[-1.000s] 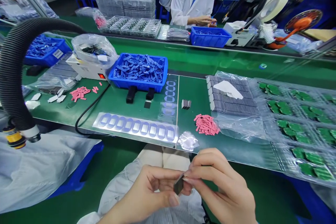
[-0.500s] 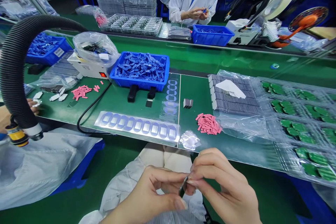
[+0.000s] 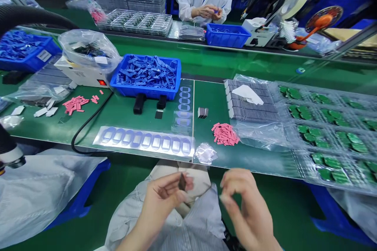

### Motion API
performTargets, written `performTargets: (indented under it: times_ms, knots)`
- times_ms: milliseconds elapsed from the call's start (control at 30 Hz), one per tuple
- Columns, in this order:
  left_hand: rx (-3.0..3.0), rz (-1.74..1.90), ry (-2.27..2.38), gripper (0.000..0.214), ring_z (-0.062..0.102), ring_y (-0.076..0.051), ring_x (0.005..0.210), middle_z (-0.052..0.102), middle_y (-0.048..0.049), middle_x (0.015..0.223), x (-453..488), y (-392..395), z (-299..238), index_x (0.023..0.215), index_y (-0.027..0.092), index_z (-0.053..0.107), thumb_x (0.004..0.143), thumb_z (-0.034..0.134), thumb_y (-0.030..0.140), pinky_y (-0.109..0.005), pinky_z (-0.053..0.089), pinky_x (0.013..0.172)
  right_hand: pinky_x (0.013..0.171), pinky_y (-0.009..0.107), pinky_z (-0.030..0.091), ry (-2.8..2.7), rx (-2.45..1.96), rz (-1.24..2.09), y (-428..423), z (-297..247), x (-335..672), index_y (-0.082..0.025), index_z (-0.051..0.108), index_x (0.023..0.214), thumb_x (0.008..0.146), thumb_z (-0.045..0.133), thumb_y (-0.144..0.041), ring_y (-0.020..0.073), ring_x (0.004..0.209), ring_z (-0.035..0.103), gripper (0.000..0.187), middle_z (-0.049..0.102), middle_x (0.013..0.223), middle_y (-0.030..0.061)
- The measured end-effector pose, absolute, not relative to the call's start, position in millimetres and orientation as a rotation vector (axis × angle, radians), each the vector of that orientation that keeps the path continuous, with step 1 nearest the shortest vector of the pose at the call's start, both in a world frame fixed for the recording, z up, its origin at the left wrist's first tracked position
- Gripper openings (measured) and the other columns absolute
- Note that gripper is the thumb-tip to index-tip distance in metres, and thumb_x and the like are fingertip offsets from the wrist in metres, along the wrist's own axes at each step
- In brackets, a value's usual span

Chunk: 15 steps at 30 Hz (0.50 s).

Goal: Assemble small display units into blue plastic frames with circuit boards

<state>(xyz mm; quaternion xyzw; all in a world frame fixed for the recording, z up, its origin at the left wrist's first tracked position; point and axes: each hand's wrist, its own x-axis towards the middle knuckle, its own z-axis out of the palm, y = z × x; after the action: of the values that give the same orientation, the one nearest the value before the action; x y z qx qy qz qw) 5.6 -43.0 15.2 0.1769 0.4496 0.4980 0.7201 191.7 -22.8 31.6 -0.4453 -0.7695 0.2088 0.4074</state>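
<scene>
My left hand (image 3: 165,196) pinches a small dark flat piece (image 3: 182,182) above my lap, standing on edge between thumb and fingers. To its right, my right hand (image 3: 249,204) is raised apart from the piece, with thumb and forefinger curled toward each other. Motion smears its fingertips, so whether they touch or hold anything thin cannot be made out. On the bench edge beyond the hands lie a crumpled heap of clear film (image 3: 205,153) and a pile of pink strips (image 3: 225,134). Behind them sits a short row of dark thin pieces (image 3: 203,112).
A sheet of oval blue-rimmed stickers (image 3: 144,141) lies along the bench edge. Behind it stands a blue bin (image 3: 147,74) of blue plastic parts. Rightward are a stack of grey strips (image 3: 253,106) and clear trays (image 3: 312,125) with green boards. A co-worker (image 3: 206,0) sits opposite.
My right hand has come away from the dark piece toward the right. My left hand, still holding the piece, has shifted left in view. The camera view has turned slightly right.
</scene>
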Motion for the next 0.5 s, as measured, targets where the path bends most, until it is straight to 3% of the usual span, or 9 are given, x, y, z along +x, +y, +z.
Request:
performTargets:
  times_ms: [133,300,400,500]
  knots:
    - [0.345,1.105,1.095,0.038,0.073,-0.016,0.075,0.079,-0.0049,0.079,1.2,-40.9,14.1,0.085,0.023,0.078,0.052,0.087,0.038,-0.019,0.055,0.068,0.067,0.032,0.047,-1.857,-1.437,0.474,7.4,-10.3,200.2,-0.022,0.049,0.078,0.09,0.047,-0.023,0.0191,0.077,0.056,0.013,0.058,0.078,0.0035]
    - [0.328,0.974,1.054,0.04,0.073,-0.017,0.074,0.079,-0.0062,0.078,4.4,-44.2,15.9,0.084,0.021,0.077,0.053,0.084,0.046,-0.021,0.055,0.067,0.075,0.041,0.041,-1.83,-1.517,0.225,22.3,-41.6,192.6,-0.019,0.058,0.083,0.085,0.055,-0.017,0.0249,0.085,0.056,0.003,0.064,0.085,0.0077]
    - [0.349,0.956,1.019,0.039,0.072,-0.018,0.082,0.079,-0.0065,0.084,9.2,-42.2,13.1,0.085,0.021,0.076,0.056,0.083,0.046,-0.022,0.055,0.072,0.083,0.041,0.044,-1.918,-1.357,0.251,7.6,-21.8,189.1,-0.021,0.058,0.102,0.085,0.056,-0.017,0.0243,0.097,0.059,0.018,0.067,0.101,0.0075]
    - [0.423,0.979,0.967,0.035,0.072,-0.018,0.084,0.079,-0.0051,0.086,6.0,-35.7,12.2,0.089,0.023,0.075,0.061,0.081,0.043,-0.024,0.055,0.077,0.091,0.041,0.048,-2.028,-1.067,0.536,-9.0,12.4,191.3,-0.02,0.047,0.125,0.086,0.056,-0.021,0.0244,0.112,0.056,0.041,0.06,0.121,0.0103]
